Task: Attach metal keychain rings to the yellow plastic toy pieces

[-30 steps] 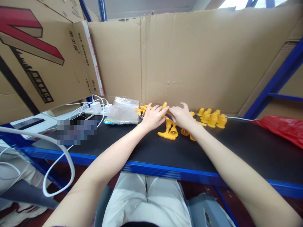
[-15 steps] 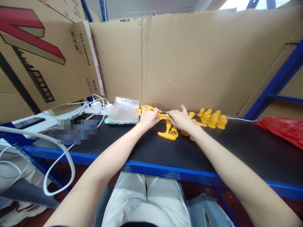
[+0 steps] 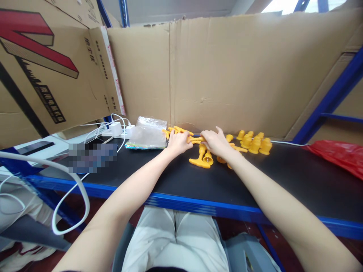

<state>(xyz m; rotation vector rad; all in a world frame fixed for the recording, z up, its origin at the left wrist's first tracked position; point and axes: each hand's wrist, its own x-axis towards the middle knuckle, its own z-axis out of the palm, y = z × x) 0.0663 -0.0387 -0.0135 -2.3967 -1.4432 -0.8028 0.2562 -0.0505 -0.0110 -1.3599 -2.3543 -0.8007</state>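
Far out to the left of my fingers a white cable (image 3: 70, 196) loops down off the bench (image 3: 176, 181), and a white charger (image 3: 115, 129) sits by the cardboard wall (image 3: 227, 75). Closer, just left of my left hand (image 3: 178, 142), lies a clear plastic bag (image 3: 147, 132). My left hand is curled, fingers (image 3: 185, 139) clenched around one end of a yellow plastic rod (image 3: 195, 139); behind it a few more yellow rods (image 3: 177, 130) lie in a small pile. My right hand (image 3: 215, 141) meets the left at that same rod, fingers pinching its other end, so the rod sits between the two hands, just above the bench. Below my fingers a yellow T-shaped piece (image 3: 200, 160) lies on the bench. To the right of my right hand stands a cluster of yellow bell-shaped pieces (image 3: 255, 141), and well beyond them a red plastic bag (image 3: 337, 155)
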